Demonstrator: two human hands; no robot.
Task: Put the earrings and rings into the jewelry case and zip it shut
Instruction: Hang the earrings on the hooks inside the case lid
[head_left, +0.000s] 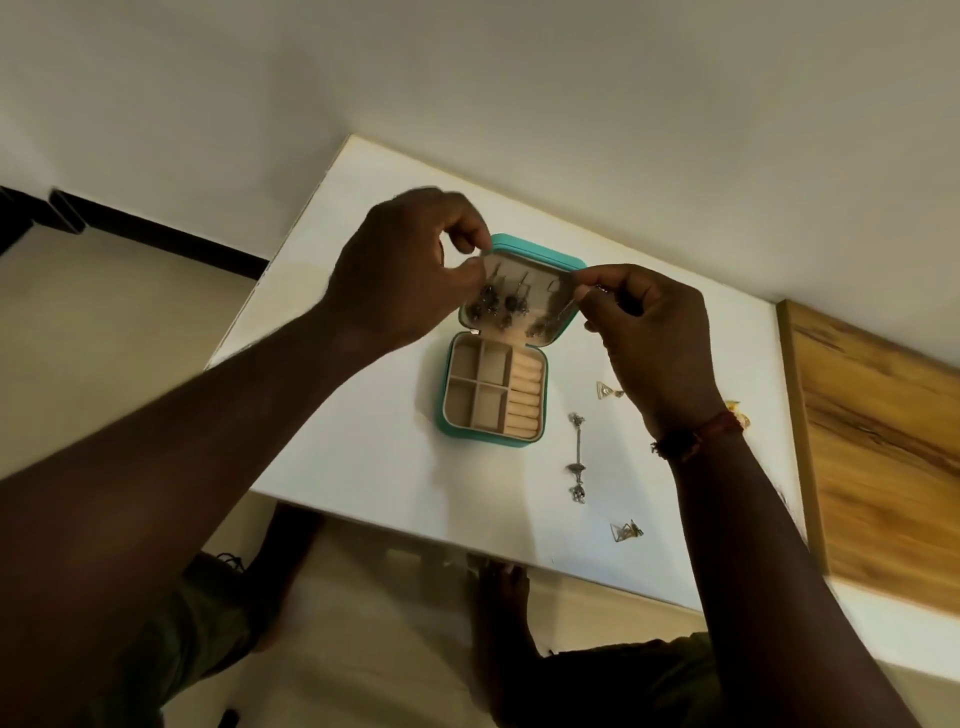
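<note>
A teal jewelry case (448, 384) lies open on the white table (363, 415), with beige compartments and ring rolls in its base. Its lid (540, 254) stands up at the back. Both hands hold a clear earring card (519, 301) in front of the lid, and several dark earrings hang from it. My left hand (410, 265) pinches the card's upper left corner. My right hand (649, 332) pinches its right edge. On the table right of the case lie a long silver earring (576, 452), a triangular earring (607, 389) and another triangular earring (626, 531).
A small gold piece (736, 410) peeks out behind my right wrist. A wooden board (883, 457) adjoins the table's right side. The wall runs behind the table. My legs and feet show under the table's front edge (415, 535).
</note>
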